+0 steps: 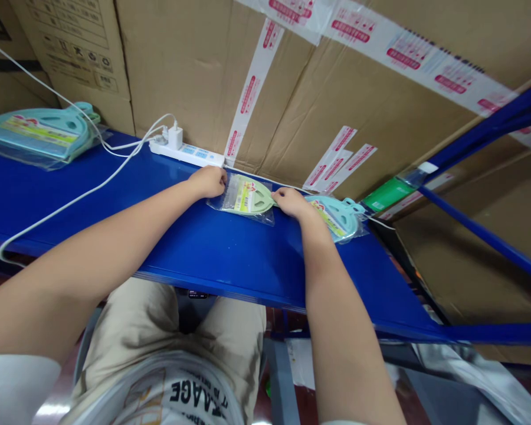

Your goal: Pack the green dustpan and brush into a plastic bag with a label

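A flat, rounded pale-green plastic item with a narrow handle end [262,198] lies on the blue shelf, inside a clear plastic bag [230,192] with a yellow-green label. My left hand [210,182] is closed at the left end of that bag, its fingers pinching the film. At the other end, my right hand [291,202] pinches the narrow handle end; its fingertips are partly hidden. Just right of my right hand lies a light-blue item of similar shape [345,215], bagged and labelled, partly covered by my wrist.
A bagged stack of light-blue items [39,133] sits at the far left. A white power strip [188,154] with cables stands along the back, before large cardboard boxes [194,71]. A green-labelled bottle [392,192] leans at the right by a blue metal frame [482,233].
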Demonstrator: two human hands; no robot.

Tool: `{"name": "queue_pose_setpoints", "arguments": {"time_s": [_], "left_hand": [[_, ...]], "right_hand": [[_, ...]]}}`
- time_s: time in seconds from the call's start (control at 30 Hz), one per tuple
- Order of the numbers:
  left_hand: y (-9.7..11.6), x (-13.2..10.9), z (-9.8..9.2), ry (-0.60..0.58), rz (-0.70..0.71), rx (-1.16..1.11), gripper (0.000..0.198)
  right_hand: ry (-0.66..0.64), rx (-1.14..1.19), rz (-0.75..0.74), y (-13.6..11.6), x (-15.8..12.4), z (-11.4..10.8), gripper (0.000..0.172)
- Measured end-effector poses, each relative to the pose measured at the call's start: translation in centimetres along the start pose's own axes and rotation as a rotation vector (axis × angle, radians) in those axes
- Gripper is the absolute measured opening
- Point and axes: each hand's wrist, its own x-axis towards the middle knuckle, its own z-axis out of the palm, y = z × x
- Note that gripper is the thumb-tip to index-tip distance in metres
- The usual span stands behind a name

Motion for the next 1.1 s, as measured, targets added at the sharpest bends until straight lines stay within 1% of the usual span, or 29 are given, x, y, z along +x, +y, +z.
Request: {"name": "queue_pose_setpoints", "arguments": {"time_s": [0.13, 0.23, 0.37, 0.47, 0.57, 0.67, 0.77, 0.9, 0.97, 1.1], "left_hand": [[0.2, -0.1, -0.2, -0.003, -0.027, -0.059, 0.027], [0.3, -0.2, -0.2, -0.009, -0.034, -0.056, 0.027], [0.3, -0.2, -0.2, -0.011, -0.018, -0.024, 0.03], [0.5, -0.3, -0.3, -0.02, -0.013, 0.009, 0.036], [0.8, -0.6, -0.7, -0.059, -0.016, 0.083, 0.041], [1.2, -0.9, -1.0, -0.095, -0.022, 0.133, 0.043], [1.4, -1.0, -1.1, -0.102, -0.022, 0.151, 0.044], [1.4, -1.0, -1.0, -0.103, -0.016, 0.153, 0.043], [1.3, -1.0, -1.1, -0.09, -0.031, 0.143, 0.042], [0.8, -0.9, -1.3, 0.001, -0.11, 0.117, 0.045]], "right_hand": [[0.016, -0.003, -0.031, -0.3, -0.1, 0.2, 0.021], [0.02, -0.016, -0.014, -0.5, -0.4, 0.0, 0.023], [0.03, -0.018, 0.081, -0.6, -0.9, -0.8, 0.023], [-0.013, 0.034, 0.182, -0.4, -1.3, -1.5, 0.027], [-0.071, 0.137, 0.25, -0.2, -1.6, -1.9, 0.028], [-0.057, 0.284, 0.279, 0.0, -1.7, -1.9, 0.027], [-0.039, 0.433, 0.302, 0.2, -1.6, -1.7, 0.024], [-0.033, 0.56, 0.338, 0.5, -1.3, -1.3, 0.023], [-0.001, 0.651, 0.374, 0.5, -1.2, -1.1, 0.023], [0.091, 0.958, 0.384, 0.3, -1.0, -1.0, 0.028]]}}
